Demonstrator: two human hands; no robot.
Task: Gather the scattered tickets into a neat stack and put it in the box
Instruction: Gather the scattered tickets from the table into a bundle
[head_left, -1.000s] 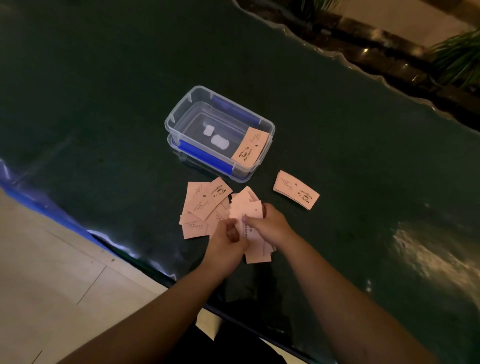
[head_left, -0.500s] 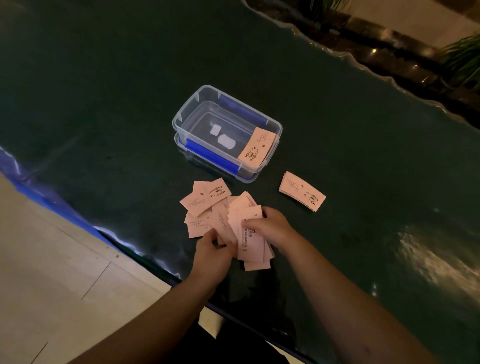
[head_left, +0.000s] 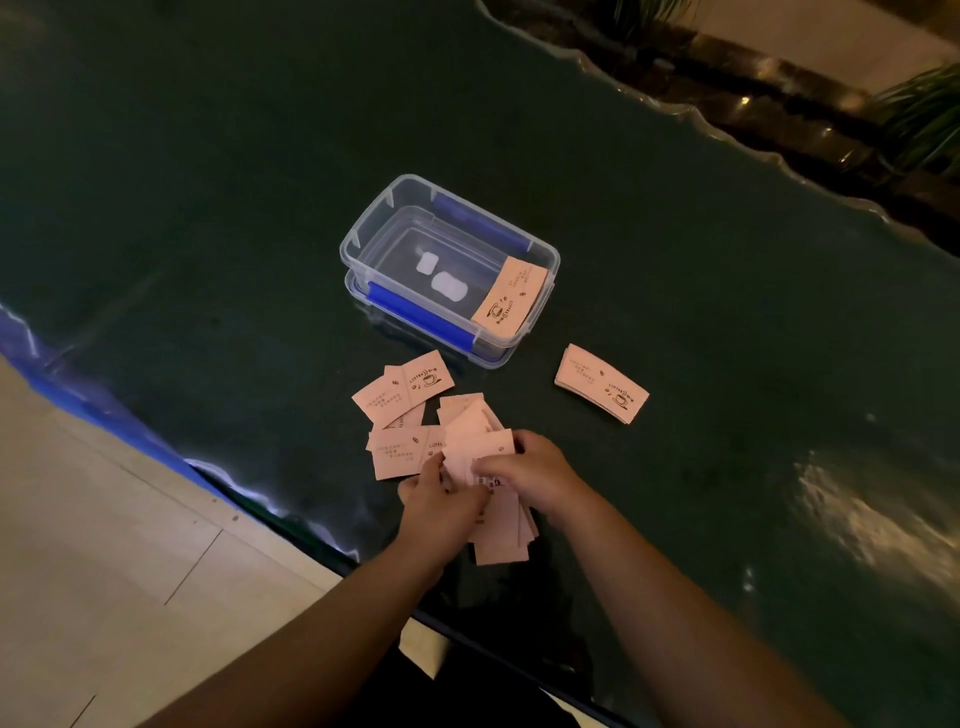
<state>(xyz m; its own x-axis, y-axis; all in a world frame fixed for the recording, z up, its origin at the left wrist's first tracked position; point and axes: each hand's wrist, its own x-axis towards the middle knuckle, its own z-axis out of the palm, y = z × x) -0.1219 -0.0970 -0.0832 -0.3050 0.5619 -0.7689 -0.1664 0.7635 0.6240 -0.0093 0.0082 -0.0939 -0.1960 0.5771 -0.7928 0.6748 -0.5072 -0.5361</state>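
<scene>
While both hands work at the near edge of the dark bench, the left hand and the right hand meet over a ragged bundle of pink tickets, and the fingers of each are closed on that bundle, thumbs on top. Its long axis runs roughly toward and away from the person, the lower ends fanning out unevenly below the hands. Just beyond and to the left of the left hand lie the loose tickets, overlapping at odd angles; the left hand is the nearer one, so the next reach probably falls to it. Farther off to the right, well apart from both hands, sits a squared small stack, lying slantwise. Farthest, the clear box with blue clips stands open, one ticket leaning inside at its right end. The tickets are thin pink slips printed with a coffee cup, likely to slide easily.
</scene>
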